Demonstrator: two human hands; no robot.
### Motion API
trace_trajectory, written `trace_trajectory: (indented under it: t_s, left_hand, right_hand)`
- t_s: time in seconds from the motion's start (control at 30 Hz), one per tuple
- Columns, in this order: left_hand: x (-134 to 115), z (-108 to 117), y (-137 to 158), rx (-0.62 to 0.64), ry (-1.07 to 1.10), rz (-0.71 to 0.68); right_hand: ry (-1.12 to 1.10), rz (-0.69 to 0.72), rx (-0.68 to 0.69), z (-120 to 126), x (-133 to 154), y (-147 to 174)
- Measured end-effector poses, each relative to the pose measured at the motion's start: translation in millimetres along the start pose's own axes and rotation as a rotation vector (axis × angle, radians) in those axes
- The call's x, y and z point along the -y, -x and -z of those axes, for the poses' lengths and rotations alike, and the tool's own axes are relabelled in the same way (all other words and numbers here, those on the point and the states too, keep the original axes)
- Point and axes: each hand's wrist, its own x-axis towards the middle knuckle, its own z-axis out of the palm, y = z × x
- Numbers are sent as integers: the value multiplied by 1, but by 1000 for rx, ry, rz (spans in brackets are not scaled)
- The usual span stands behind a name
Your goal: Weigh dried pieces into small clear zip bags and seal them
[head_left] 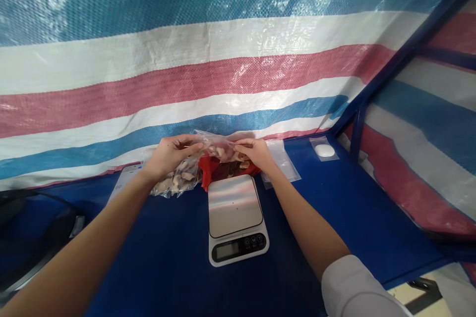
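My left hand (168, 155) and my right hand (257, 152) pinch the upper edge of a clear plastic bag (222, 151) with pale pieces in it, stretched between them. Directly below it, a red plastic bag (208, 169) lies open with dark and tan dried pieces inside. Under my left hand rests another clear bag (180, 178) of pale, chunky pieces, partly covered by that hand. In front of the red bag stands a white kitchen scale (235, 210) with a bare steel plate; a few dark specks lie on it. I cannot make out digits on its display.
Flat clear bags (284, 161) lie right of my right hand. Farther right is a white rounded object (325, 150) on a small clear bag. A phone (125, 178) lies at the left, near a black strap (55, 228). Striped sheeting (208, 69) walls the blue table (167, 252).
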Motion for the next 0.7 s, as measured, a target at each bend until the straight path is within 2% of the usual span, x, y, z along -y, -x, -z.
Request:
trace_trajectory:
  t_s: [0.2,0.33,0.43,0.57,0.7]
  left_hand:
    - [-10,7,-4,-28,-122,-65]
    - [-13,6,-7,-64,-171,-79]
    - [-9,5,-8,-108,-194,-81]
    - [2,4,-6,-202,-227,-72]
    - [3,-1,-2,-269,-242,-75]
  right_hand:
    - [-51,-5,24,-1,3,1]
    - [-68,-93,34,-2,6,4]
    - [-31,-132,59,-3,8,6]
    - [58,-117,67,-3,9,8]
    - [28,-142,80,-5,10,9]
